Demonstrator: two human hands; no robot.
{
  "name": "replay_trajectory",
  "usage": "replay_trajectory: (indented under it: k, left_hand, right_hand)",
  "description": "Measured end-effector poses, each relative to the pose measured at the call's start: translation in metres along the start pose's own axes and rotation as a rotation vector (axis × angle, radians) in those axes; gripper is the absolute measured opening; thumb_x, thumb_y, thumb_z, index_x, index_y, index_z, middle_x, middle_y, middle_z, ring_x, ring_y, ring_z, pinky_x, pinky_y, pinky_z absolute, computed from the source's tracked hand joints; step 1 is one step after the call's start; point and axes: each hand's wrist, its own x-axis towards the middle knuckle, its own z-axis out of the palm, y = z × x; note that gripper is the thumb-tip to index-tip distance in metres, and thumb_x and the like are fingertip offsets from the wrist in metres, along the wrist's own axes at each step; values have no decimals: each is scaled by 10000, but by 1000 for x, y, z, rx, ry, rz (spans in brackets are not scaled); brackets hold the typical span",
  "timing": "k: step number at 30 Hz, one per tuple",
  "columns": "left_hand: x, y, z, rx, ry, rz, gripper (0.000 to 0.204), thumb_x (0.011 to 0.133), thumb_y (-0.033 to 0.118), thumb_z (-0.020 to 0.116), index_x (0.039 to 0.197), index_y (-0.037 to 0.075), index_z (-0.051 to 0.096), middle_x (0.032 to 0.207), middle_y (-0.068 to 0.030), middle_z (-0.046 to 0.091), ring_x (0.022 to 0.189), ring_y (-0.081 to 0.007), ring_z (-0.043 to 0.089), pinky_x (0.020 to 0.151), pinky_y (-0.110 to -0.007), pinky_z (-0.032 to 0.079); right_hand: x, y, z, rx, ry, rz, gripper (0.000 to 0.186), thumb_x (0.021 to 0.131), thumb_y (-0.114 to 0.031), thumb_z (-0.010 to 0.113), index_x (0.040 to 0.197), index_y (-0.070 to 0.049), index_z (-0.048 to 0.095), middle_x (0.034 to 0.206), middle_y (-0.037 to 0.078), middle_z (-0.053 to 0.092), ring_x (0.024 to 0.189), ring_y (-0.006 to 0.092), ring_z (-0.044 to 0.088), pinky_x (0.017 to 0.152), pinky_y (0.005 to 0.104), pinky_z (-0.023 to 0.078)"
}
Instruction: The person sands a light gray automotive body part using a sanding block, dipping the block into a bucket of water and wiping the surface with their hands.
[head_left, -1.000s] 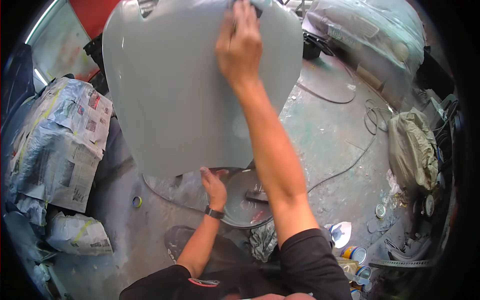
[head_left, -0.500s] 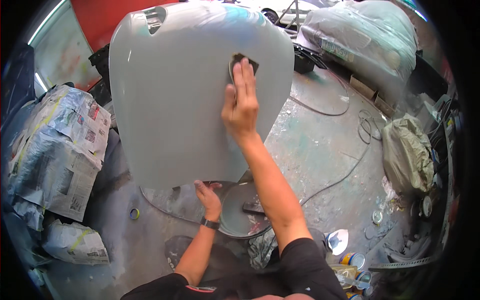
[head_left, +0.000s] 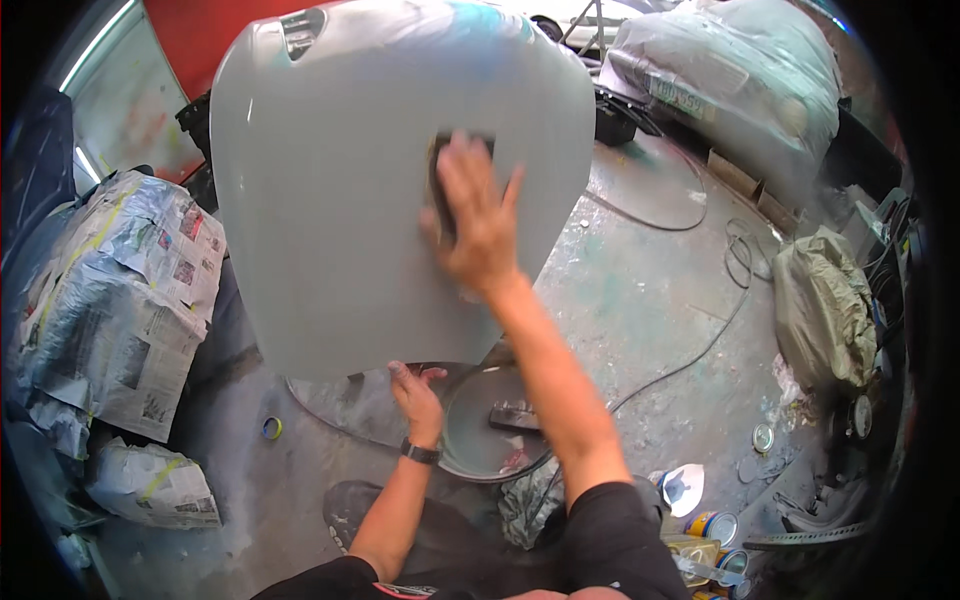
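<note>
A large, smooth grey car body panel (head_left: pixel 330 200) stands in front of me, with a cut-out at its far left corner and blue-white reflections along its far edge. My right hand (head_left: pixel 478 210) lies over a dark sanding block (head_left: pixel 442 185) with a pale edge, pressed on the panel right of its middle. Motion smears those fingers a little. At the panel's near edge is my left hand (head_left: pixel 417 400), a dark band on its wrist. Its thumb and fingers are apart, and the fingertips touch the edge. Below the panel sits a round basin (head_left: pixel 465 470) with a dark block (head_left: pixel 513 416) in it.
A newspaper-covered part (head_left: pixel 130 300) stands on the left. Plastic sheeting drapes a car (head_left: pixel 720 80) at the far right. A thin hose (head_left: pixel 690 362) crosses the floor on the right. Several paint cans (head_left: pixel 715 528) stand at the near right, and a crumpled cloth (head_left: pixel 525 510) lies beside the basin.
My right hand has moved nearer and slightly left over the panel with the sanding block, its fingers more spread. My left hand has stayed at the near edge.
</note>
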Motion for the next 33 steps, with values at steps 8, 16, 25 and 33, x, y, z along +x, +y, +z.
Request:
replay_trajectory:
  k: [8, 16, 25, 33]
  left_hand:
    - [1, -11, -6, -1, -53, -35, 668, 1026, 636, 323, 1307, 54, 492, 1213, -86, 610, 1057, -198, 606, 668, -341, 547]
    - [-3, -21, 2, -5, -103, -38, 676, 1027, 639, 314, 1303, 49, 497, 1204, -94, 616, 1061, -204, 607, 667, -343, 546]
    - [2, -10, 1, 22, -56, -17, 655, 1038, 621, 296, 1280, 49, 504, 1193, -99, 613, 1051, -212, 602, 684, -345, 548]
    - [3, -14, -1, 5, -68, -38, 638, 1043, 611, 296, 1277, 55, 504, 1191, -92, 611, 1058, -215, 598, 692, -353, 550]
  right_hand:
    - [77, 33, 6, -28, 124, 168, 432, 998, -245, 541, 1376, -38, 522, 1472, 166, 502, 1380, 377, 450, 1097, 726, 228]
    - [127, 91, -24, 81, 94, 287, 369, 1021, -237, 494, 1330, -55, 581, 1444, 172, 531, 1337, 377, 498, 1111, 694, 241]
    - [17, -16, -6, -59, -125, -162, 615, 932, -292, 603, 1468, -42, 433, 1538, 177, 418, 1431, 383, 382, 1137, 701, 176]
    - [75, -20, 23, -96, -69, -42, 640, 934, -360, 617, 1470, -79, 409, 1524, 181, 412, 1452, 346, 346, 1108, 716, 228]
